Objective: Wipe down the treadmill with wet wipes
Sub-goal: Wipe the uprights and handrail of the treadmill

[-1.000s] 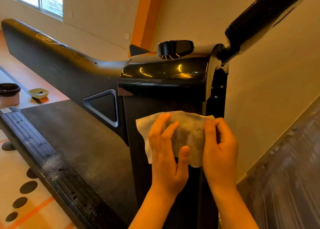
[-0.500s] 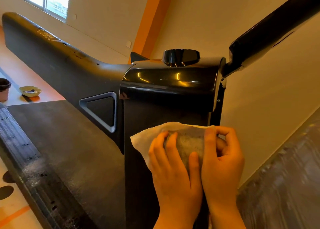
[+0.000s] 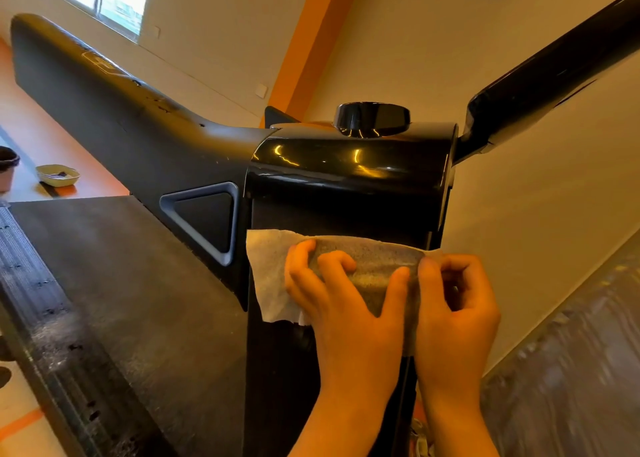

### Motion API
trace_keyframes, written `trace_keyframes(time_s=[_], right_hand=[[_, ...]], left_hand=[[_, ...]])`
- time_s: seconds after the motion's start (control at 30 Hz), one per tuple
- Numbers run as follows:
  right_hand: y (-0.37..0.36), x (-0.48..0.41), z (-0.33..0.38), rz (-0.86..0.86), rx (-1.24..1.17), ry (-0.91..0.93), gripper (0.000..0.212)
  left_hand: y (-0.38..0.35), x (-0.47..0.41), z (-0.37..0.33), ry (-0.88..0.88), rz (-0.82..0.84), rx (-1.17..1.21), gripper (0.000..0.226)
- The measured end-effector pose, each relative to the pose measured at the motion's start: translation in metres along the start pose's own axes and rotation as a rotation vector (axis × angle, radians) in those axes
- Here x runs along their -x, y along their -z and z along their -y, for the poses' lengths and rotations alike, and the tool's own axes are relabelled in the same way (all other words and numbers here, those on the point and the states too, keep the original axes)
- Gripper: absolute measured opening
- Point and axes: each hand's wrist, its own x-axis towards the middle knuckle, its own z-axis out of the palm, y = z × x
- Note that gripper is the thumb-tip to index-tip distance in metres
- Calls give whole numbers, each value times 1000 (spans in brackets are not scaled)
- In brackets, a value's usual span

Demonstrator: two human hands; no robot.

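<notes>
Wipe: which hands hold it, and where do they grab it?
Both hands hold the thin white wet wipe: the left hand grips its middle against the black treadmill post; the right hand pinches its right edge.

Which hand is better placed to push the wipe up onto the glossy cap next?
Left, probably. The left hand covers the middle of the wipe, straight below the cap, while the right hand only pinches the wipe's right edge beside the post.

Glossy black treadmill [image 3: 349, 169] – fibrous wipe [image 3: 270, 280]
</notes>
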Motion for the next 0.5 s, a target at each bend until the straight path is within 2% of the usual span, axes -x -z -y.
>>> trace_keyframes(time_s=[0.2,0.37,0.5], right_hand=[[1,-10,-6,72,-60,-47,24],[0,-11,-14,199,-246,-229,57],[-9,-5,-15,157,-284,-221,59]], left_hand=[[-15,-3,3,-19,-3,-52,77],[-7,-14,9,-21,-74,40,67],[-12,-17,7,-10,-64,-41,85]])
